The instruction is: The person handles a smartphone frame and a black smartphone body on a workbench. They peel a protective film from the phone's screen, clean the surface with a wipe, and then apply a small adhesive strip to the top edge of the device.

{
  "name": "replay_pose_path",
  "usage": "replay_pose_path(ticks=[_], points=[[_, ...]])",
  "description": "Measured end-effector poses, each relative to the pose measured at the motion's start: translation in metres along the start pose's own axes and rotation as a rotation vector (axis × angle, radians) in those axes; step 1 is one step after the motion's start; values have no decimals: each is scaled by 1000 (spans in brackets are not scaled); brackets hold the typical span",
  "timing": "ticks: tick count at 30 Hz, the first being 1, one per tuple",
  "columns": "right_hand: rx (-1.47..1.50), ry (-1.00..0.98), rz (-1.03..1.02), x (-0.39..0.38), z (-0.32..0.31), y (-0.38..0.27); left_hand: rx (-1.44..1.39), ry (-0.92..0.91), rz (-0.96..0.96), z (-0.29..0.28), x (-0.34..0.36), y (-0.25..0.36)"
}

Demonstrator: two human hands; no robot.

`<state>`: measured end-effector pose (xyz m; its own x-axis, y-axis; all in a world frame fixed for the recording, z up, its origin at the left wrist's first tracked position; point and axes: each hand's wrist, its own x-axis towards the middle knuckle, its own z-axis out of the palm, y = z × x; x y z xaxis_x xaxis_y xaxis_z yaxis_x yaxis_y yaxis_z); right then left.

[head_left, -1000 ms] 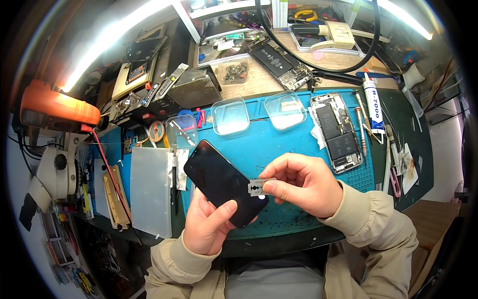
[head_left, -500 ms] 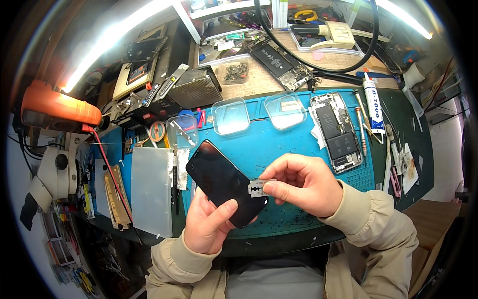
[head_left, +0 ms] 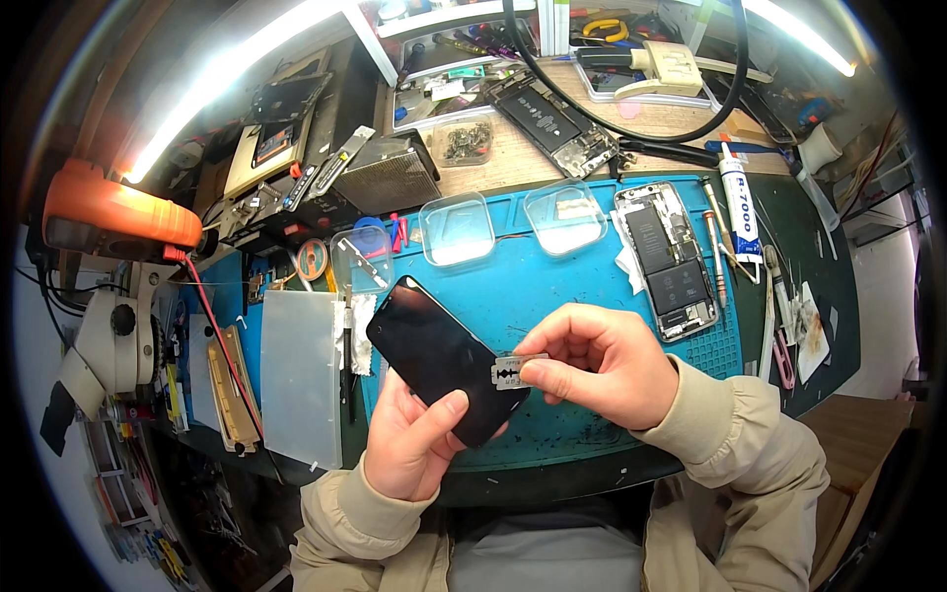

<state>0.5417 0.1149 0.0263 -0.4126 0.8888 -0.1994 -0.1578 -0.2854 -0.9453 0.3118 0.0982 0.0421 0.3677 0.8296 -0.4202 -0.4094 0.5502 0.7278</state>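
The main hazard here is the blade [head_left: 506,374], a thin, bare, double-edged one. If it slipped off the phone [head_left: 434,345] under too much push, it could nick the left thumb, which lies near it at the blade's eight o'clock. Tilted steeply or pressed hard, it could also scratch the glossy dark face or chip the rim. A thin blade bent in such a short pinch might snap, and a loose left grip could let the phone turn or drop onto the mat [head_left: 483,296].

The left hand [head_left: 409,449] is closed round the phone from seven o'clock, thumb flat on the dark face, the other fingers mostly hidden underneath. The right hand [head_left: 607,365], at the phone's three o'clock, is nearly closed, thumb and forefinger pinching the blade's outer end. The blade overlaps the phone's edge, though from above I cannot tell whether it touches the face or hovers just over it.

The phone is held above the mat, slanting from ten to four o'clock. From it, an opened phone [head_left: 661,247] lies at two o'clock, a clear tub [head_left: 457,229] at twelve, and a plastic sheet [head_left: 301,380] at nine.
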Motion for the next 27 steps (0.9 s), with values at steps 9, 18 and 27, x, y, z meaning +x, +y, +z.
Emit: replay_pose_path(ticks=[9, 18, 27], points=[[-67, 117, -75, -2, 7, 0, 0, 42, 22, 3, 0, -1], [36, 131, -14, -1, 7, 1, -8, 54, 50, 5, 0, -2], [21, 137, -14, -1, 6, 1, -37, 51, 20, 1, 1, -1]])
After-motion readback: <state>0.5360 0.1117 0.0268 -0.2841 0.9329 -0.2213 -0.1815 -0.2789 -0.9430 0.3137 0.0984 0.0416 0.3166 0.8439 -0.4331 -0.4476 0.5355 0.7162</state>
